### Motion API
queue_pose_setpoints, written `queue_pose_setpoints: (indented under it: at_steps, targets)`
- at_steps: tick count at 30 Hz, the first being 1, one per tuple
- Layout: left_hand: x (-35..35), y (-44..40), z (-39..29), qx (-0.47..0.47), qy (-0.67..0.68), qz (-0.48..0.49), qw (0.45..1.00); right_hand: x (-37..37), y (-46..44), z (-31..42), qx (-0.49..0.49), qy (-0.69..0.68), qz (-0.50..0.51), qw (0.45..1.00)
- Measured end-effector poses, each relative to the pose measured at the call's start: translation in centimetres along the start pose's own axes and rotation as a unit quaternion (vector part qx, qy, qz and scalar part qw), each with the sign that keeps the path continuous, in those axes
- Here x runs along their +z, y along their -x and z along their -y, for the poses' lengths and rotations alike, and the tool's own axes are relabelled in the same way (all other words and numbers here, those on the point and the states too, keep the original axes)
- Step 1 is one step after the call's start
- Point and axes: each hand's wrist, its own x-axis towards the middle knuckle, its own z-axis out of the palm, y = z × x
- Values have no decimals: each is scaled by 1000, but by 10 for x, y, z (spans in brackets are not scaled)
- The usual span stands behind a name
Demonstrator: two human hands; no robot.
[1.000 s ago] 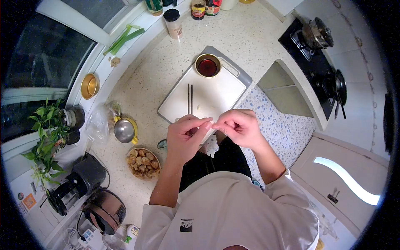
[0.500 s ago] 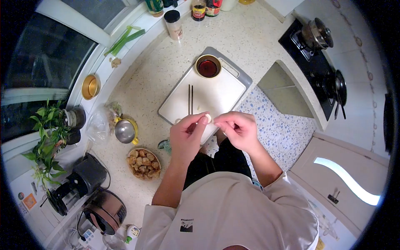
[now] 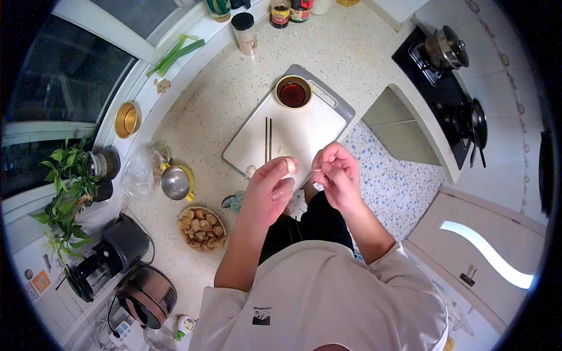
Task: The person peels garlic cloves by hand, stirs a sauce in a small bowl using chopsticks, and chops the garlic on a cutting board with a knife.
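Note:
My left hand [image 3: 269,190] pinches a small pale piece, like a garlic clove [image 3: 290,165], over the near edge of the white cutting board [image 3: 310,126]. Just right of it, my right hand [image 3: 338,172] is closed at the fingertips; a tiny scrap may be between them, too small to name. Two dark chopsticks [image 3: 268,137] lie on the board, and a bowl of dark red-brown liquid [image 3: 293,93] stands at its far end. Another pale piece [image 3: 251,170] rests at the board's left edge, beside my left hand.
A bowl of brown chunks [image 3: 202,229] and a metal bowl [image 3: 176,183] stand left of my arms. Farther left are a gold bowl [image 3: 127,120], a plant [image 3: 65,196] and a rice cooker [image 3: 147,296]. Jars stand at the back; a stove [image 3: 430,76] is at the right.
My hands have moved apart, the right one to the right and upward. The pale piece in my left fingertips now shows more clearly.

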Motion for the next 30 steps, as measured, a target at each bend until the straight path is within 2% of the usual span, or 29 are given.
queue_pose_setpoints:
  at_steps: [2, 5, 8, 13, 15, 18, 24, 30]
  targets:
    - [-1, -1, 1, 0, 9, 8, 1000, -1, -2, 5, 53, -153, 43, 986]
    - [-2, -3, 1, -1, 18, 21, 1000, 0, -1, 0, 39, -113, 45, 992]
    - [-4, -4, 4, 17, 16, 30, 999, 10, 1, -2, 9, 17, -3, 1000]
    - [4, -2, 6, 39, 6, 10, 999, 21, 1, 1, -53, 194, 2, 980]
    - [3, -2, 9, 50, -2, 4, 999, 21, 4, -2, -59, 285, -20, 957]
    - [2, -2, 11, 65, -13, -10, 998, 23, -2, -3, -193, 408, -13, 892]
    - [5, -1, 15, 106, -50, -61, 991, 27, -1, -10, -279, 487, -38, 827]
    - [6, -2, 17, 130, -98, -85, 983, 22, -5, -14, -304, 519, -11, 799]
